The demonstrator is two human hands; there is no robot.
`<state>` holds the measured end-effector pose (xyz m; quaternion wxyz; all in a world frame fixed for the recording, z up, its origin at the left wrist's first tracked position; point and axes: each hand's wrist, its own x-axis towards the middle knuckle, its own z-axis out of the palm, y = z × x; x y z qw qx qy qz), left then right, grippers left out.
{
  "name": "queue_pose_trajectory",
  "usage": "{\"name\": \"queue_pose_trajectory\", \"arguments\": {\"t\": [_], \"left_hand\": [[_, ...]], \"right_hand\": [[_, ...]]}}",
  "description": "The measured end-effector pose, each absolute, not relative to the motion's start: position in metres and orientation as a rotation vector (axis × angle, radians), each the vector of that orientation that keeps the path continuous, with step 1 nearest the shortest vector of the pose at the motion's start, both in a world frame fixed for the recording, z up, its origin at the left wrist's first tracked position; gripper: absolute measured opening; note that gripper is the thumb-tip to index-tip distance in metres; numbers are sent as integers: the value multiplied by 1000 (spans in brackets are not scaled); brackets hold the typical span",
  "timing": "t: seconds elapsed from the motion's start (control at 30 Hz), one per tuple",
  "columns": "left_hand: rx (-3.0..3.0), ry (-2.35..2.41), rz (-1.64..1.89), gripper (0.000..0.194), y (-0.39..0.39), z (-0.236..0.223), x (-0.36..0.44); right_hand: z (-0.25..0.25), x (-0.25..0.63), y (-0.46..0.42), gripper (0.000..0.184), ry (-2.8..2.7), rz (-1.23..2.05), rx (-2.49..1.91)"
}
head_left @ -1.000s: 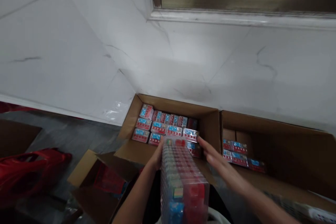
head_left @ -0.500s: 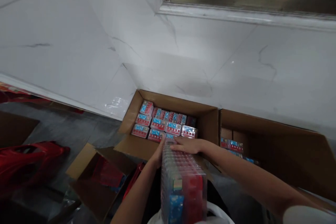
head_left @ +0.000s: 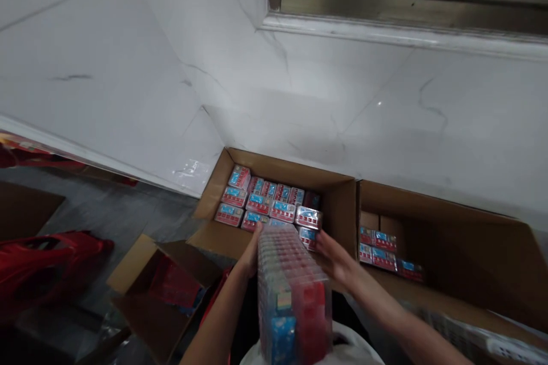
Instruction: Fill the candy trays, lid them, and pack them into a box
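Looking down from head height here. Both forearms come in from the bottom of the view. The left hand [head_left: 252, 252] is curled against the left side of a tall stack of shrink-wrapped packs [head_left: 291, 291], up near the top end, and it looks like it's got hold of it. The right hand [head_left: 336, 259] is open, fingers loosely spread, just beside the stack's far corner. Can't tell if it's actually touching the stack or the pack right next to it. The stack stands on end, leaning a bit, with red and blue showing through the wrap, just above a white plastic bag [head_left: 308, 348]. Too tightly packed to count.

Straight ahead is an open cardboard carton [head_left: 342, 211] with about 14 red-and-blue packs [head_left: 259, 203] in rows, and right up against it a second carton [head_left: 445, 222] holding 5 more packs [head_left: 384, 259]. Both sit against a marble-look wall [head_left: 107, 68]. Off left on the grey floor [head_left: 107, 211] are a red plastic bag [head_left: 43, 265] and a third opened carton [head_left: 132, 274].
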<state>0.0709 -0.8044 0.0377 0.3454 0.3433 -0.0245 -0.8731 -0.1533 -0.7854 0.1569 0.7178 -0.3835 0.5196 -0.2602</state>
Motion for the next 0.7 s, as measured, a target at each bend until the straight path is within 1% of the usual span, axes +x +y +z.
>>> {"name": "queue_pose_trajectory", "arguments": {"t": [0.03,0.1,0.17,0.23,0.3,0.43,0.47,0.53,0.63,0.7], "left_hand": [[897,-63,-2266,75,-803,37,71],[900,-62,-2276,76,-800,35,71],[892,-66,-2295,78,-796,31,74],[876,-73,-2324,80,-790,27,80],[861,-85,-2353,80,-785,22,90],[864,-150,-2340,64,-778,11,108],[873,-170,-2331,63,-781,8,110],[902,-202,-2315,60,-793,1,109],[948,-236,-2297,51,-835,-14,103],[967,-258,-2283,58,-875,-29,98]], "right_hand": [[163,-154,-769,91,1094,-521,-845],[168,-147,-745,104,1013,-459,-787],[164,-133,-736,107,994,-479,-686],[155,-123,-739,101,996,-519,-601],[147,-123,-745,91,996,-530,-559],[136,-141,-755,81,1040,-525,-489],[132,-146,-757,79,1056,-528,-475],[122,-153,-766,72,1076,-547,-467],[98,-155,-791,63,1080,-588,-465],[76,-155,-817,61,1086,-613,-469]]}}
